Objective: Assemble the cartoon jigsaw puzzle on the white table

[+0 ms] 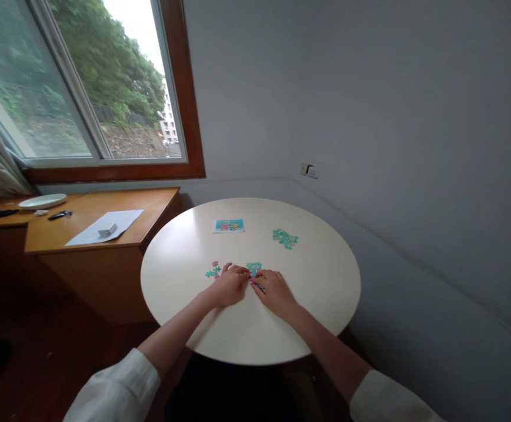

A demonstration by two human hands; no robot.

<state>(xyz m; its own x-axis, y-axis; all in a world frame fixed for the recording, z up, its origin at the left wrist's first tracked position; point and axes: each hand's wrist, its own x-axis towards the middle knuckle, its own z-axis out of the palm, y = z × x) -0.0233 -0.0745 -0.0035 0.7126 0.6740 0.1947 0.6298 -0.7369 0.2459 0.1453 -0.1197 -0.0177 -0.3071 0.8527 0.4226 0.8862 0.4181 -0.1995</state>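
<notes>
My left hand (232, 285) and my right hand (274, 291) meet near the middle of the round table, fingertips almost together. Both have fingers closed on small pink and dark jigsaw puzzle pieces (251, 281), partly hidden by the fingers. Just beyond the fingertips lies a joined green section of jigsaw puzzle (254, 266). Several loose pink and green pieces (213, 271) are scattered left of my left hand. Farther off to the right is a heap of green puzzle pieces (285, 238). A coloured picture card (228, 226) lies flat toward the back.
The round cream table (325, 281) stands close to the grey wall. At left, a wooden desk (158, 208) holds a white sheet of paper (125, 221) with a small pale box (107, 229), a white plate (43, 201) and dark small items. A wall socket (312, 172) is behind.
</notes>
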